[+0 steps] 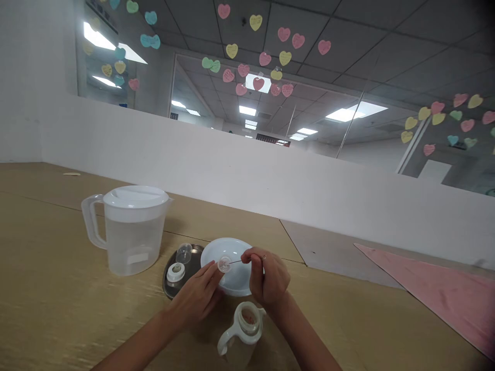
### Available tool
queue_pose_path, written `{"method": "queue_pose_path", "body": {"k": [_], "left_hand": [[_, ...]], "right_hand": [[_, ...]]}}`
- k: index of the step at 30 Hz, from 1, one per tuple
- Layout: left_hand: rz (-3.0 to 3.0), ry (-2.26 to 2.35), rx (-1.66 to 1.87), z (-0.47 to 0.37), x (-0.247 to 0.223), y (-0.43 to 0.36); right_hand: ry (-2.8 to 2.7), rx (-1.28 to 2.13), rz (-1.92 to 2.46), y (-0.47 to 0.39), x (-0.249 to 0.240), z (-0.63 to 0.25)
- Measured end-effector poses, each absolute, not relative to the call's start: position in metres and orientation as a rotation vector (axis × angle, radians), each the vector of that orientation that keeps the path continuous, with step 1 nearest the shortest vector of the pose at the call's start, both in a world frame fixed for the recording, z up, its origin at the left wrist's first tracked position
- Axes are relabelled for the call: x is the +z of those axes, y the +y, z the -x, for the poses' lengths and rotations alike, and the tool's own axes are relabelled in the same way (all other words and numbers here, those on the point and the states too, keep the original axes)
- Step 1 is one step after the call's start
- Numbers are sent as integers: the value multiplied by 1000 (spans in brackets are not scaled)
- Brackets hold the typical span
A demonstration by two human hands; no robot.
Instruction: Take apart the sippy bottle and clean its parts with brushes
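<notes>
Between the fingertips of my left hand (pixel 199 293) is a small clear bottle nipple (pixel 224 264), its round open side towards me. My right hand (pixel 268 275) is closed on a thin stick (pixel 235 261), whose far end reaches into the nipple; its tip is too small to make out. Both hands are over a white bowl (pixel 235 283). Below them stands an open baby bottle (pixel 247 324) with white side handles. To the left, a dark metal tray (pixel 197 252) carries a white bottle collar (pixel 176 273) and a clear cap (pixel 184 253).
A lidded clear plastic pitcher (pixel 135 242) with water stands on the left of the wooden table (pixel 58 309). A pink cloth (pixel 444 293) lies at the right. Behind the table runs a low white wall (pixel 232 170) below glass with heart-shaped notes.
</notes>
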State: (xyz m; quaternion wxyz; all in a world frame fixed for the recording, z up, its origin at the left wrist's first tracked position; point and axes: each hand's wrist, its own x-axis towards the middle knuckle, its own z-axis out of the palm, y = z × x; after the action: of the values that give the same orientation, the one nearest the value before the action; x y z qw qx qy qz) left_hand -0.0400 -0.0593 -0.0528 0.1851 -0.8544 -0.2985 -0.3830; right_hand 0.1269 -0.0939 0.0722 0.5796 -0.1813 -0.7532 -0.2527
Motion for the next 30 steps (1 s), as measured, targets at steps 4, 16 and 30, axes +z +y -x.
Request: {"method": "queue_pose_path", "body": {"k": [4, 16, 30], "left_hand": [[2350, -822, -1069, 40, -51, -60], [2331, -787, -1057, 40, -48, -63], [2320, -862, -993, 36, -47, -67]], "right_hand": [[-1719, -631, 432, -93, 73, -129], [-1896, -611, 382, -90, 76, -126], [-2026, -679, 438, -66, 53, -125]]}}
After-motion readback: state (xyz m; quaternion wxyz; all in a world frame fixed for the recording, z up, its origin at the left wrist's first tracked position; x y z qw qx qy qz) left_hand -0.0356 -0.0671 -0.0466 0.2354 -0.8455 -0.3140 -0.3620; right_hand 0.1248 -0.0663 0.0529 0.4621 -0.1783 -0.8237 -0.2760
